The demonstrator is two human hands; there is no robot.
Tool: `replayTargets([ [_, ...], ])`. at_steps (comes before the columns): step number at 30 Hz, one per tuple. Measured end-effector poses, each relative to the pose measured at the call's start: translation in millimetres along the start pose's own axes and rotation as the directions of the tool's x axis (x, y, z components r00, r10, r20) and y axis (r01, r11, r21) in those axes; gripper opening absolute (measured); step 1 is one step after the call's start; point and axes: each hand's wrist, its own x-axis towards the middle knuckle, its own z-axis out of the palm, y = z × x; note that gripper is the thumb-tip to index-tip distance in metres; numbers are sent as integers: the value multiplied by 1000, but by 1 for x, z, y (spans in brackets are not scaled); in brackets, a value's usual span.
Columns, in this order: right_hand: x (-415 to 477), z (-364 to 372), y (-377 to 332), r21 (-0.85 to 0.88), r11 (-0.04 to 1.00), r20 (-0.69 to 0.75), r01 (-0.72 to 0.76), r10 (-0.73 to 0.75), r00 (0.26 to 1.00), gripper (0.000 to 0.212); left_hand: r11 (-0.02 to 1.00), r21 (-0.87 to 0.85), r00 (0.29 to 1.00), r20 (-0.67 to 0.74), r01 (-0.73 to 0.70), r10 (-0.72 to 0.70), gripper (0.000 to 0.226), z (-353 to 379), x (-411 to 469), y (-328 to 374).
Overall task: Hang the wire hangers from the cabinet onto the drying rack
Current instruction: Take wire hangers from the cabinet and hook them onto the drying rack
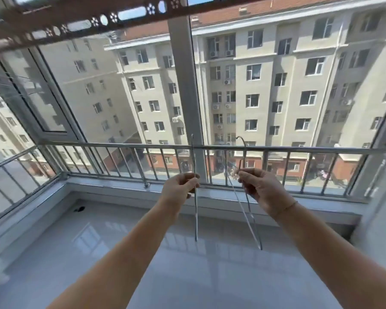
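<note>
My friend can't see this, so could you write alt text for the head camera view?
The left hand holds one wire hanger and the right hand a second hanger, hooks up, before a balcony window. A brown perforated drying rack runs overhead; apartment blocks stand outside.

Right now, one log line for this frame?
stage: hangers held, neither hung yet | left hand: grips left wire hanger | right hand: grips right wire hanger | drying rack: overhead, above both hooks
</note>
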Motion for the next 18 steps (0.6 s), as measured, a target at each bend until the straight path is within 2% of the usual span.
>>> replayTargets([
  [6,14,143,29,47,997,168,-61,53,984,10,1000,-21,986,-168,-4,0,16,-136,-10,-12],
  [12,45,247,45,46,992,320,-118,97,942,9,999,-50,943,-331,-7,-10,16,-235,-1,-12],
  [18,104,336,36,72,994,416,-81,43,908,9,997,-65,920,-391,-42,14,15,-312,48,11],
])
